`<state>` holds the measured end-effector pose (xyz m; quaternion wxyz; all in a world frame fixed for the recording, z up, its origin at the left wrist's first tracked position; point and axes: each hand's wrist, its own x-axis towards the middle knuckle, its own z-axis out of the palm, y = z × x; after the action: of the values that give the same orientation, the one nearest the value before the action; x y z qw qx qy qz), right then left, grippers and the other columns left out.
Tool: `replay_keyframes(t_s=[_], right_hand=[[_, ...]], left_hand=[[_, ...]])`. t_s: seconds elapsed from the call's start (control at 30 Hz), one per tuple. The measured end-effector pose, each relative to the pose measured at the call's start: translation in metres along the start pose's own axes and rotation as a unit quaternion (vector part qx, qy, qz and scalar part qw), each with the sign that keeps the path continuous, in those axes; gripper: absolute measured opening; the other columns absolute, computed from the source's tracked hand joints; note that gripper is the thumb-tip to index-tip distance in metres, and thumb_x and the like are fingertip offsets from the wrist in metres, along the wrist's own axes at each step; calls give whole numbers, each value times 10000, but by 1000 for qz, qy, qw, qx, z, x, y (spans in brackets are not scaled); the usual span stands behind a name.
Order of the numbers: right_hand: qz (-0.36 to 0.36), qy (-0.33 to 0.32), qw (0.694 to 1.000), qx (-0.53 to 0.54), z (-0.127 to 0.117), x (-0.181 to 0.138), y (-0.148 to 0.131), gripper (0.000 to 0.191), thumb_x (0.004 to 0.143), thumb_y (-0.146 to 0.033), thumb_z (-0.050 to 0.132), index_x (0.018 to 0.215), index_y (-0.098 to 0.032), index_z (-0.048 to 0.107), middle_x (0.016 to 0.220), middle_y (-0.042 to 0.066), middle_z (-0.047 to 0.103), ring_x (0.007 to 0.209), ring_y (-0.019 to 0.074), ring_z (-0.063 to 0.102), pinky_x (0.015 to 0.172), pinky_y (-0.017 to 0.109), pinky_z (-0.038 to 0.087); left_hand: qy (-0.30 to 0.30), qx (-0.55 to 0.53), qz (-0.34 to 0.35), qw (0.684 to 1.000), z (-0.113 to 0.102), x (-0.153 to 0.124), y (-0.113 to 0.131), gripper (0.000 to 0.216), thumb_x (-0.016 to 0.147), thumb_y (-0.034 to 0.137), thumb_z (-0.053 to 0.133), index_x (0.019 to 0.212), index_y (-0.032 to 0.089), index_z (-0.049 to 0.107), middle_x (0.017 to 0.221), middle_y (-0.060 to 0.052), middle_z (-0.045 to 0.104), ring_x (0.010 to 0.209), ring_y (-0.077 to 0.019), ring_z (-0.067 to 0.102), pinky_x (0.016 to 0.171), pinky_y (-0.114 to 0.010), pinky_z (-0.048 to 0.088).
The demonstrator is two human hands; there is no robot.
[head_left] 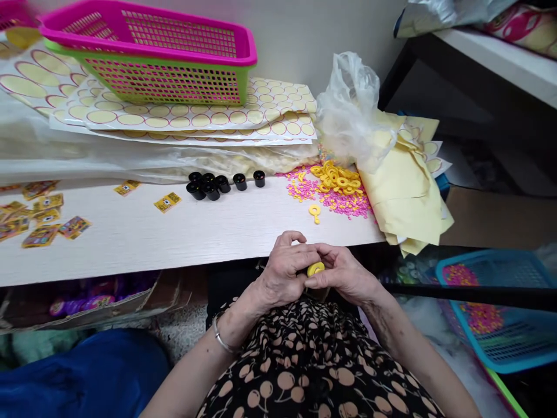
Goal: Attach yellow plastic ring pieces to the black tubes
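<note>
Both of my hands meet over my lap, just off the table's front edge. My left hand point(285, 270) has its fingers bent in against a yellow plastic ring piece point(315, 269). From the other side, my right hand point(343, 271) pinches the same piece with thumb and fingers. Its lower part is hidden by the fingers. A single yellow ring with a short stem point(314, 213) lies on the table beyond my hands. Behind it is a pile of similar yellow rings point(337, 177) on scattered pink and yellow beads point(348, 203).
Several small black cups point(211, 191) stand at mid-table, with printed packets point(167, 202) to the left. Behind are sticker sheets point(200, 121) under a pink and green basket point(174, 81). Yellow paper point(400, 191) overhangs the right edge; a blue basket point(517, 354) sits lower right.
</note>
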<state>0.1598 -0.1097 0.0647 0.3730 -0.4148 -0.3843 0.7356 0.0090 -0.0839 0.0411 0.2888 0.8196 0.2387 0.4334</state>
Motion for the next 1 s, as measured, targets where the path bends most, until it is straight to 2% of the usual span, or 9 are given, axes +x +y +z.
replay_keyframes(t_s=[0.2,0.33,0.43,0.57,0.7,0.77,0.83,0.93,1.0], right_hand=[[-27,49,996,67,-4,-11,23,372,434,-136,802,783,-132,674,717,-7,623,653,111,529,584,225,399],[-7,95,988,125,-1,-10,49,345,474,-207,798,788,-139,673,671,-11,597,593,102,517,547,233,417],[-1,87,988,129,1,-14,58,374,493,-191,791,841,-152,659,723,-14,598,619,93,525,568,222,430],[-23,73,992,102,1,-22,60,407,451,-125,798,829,-155,652,744,-23,601,671,92,529,603,206,418],[-24,78,989,121,-2,-21,68,378,448,-132,796,802,-141,665,702,-19,600,652,104,530,599,225,411],[-31,98,986,132,-3,-17,74,357,445,-144,796,781,-136,675,677,-15,603,637,112,529,591,234,412],[-33,109,984,136,-5,-12,80,343,477,-169,787,803,-142,684,686,-8,612,639,119,530,588,240,417],[-41,99,985,137,-8,-9,83,393,520,-179,775,901,-164,678,781,2,631,695,120,538,613,231,422],[-45,92,986,134,-9,-9,81,451,501,-165,784,937,-172,667,820,1,631,728,120,540,628,223,421]], left_hand=[[-40,-2,13,999,12,-9,7,85,775,158,538,751,192,612,686,34,657,621,-88,548,888,-342,365],[-25,-9,-55,998,21,-25,-3,46,734,226,622,758,203,653,647,7,639,728,-152,509,800,-348,402],[-33,-15,-93,995,24,-35,-7,107,708,289,666,769,201,669,645,-14,633,803,-184,485,772,-347,406],[-62,-24,-54,996,28,-41,-3,99,772,269,595,737,191,643,653,5,642,643,-128,500,852,-375,373],[-68,-24,-24,997,34,-42,0,109,800,225,550,737,191,632,659,16,650,578,-103,500,842,-371,380],[-59,-26,-30,997,36,-43,-1,120,804,227,550,731,190,638,653,9,648,589,-112,493,802,-363,394],[-33,-32,-68,997,36,-44,-5,102,787,261,586,751,191,652,674,-8,656,652,-137,486,747,-348,412],[11,-42,-128,991,36,-45,-11,118,724,293,665,790,196,670,746,-32,680,763,-174,458,690,-329,433],[21,-44,-135,990,35,-46,-12,121,699,283,686,786,199,676,762,-36,687,777,-181,450,687,-335,435]])
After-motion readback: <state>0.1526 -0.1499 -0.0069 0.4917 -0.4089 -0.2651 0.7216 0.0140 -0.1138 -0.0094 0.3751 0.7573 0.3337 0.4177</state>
